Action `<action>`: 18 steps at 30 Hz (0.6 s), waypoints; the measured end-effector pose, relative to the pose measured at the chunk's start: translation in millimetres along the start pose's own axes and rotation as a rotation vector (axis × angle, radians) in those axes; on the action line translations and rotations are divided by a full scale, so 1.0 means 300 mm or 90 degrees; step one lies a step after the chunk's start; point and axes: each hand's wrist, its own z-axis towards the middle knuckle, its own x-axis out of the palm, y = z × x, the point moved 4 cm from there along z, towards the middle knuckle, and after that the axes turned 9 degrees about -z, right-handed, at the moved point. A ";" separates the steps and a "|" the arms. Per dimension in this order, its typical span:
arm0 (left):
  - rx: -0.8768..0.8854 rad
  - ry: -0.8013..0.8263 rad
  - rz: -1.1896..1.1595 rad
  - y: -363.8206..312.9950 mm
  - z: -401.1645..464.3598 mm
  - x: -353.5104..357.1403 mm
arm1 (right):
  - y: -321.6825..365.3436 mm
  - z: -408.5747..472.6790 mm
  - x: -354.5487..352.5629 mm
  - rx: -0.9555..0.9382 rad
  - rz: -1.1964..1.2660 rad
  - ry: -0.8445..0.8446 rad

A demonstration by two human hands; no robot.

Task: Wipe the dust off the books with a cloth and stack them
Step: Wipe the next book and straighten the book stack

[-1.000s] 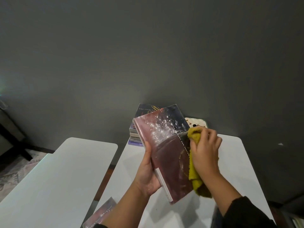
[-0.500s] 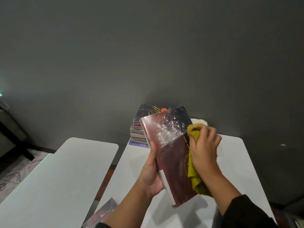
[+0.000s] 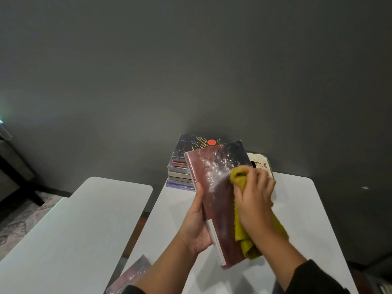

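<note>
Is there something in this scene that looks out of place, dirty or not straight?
Yes. The reddish book held in the left hand has white dust specks on the upper cover, above where the right hand presses the yellow cloth. Another book lies at the table's near edge, apart from the stack.

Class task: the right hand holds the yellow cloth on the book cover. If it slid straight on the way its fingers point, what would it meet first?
Probably the white dust patch on the held book, just beyond the right hand and its cloth.
</note>
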 end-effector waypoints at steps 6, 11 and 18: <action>0.014 0.014 0.006 -0.008 0.014 -0.010 | 0.125 -0.135 0.004 -0.146 0.030 0.017; 0.015 0.035 -0.003 0.000 0.005 0.018 | 0.008 0.001 0.019 -0.011 0.003 0.015; 0.014 0.028 -0.018 0.016 0.009 0.002 | 0.145 -0.139 -0.001 -0.164 0.019 -0.002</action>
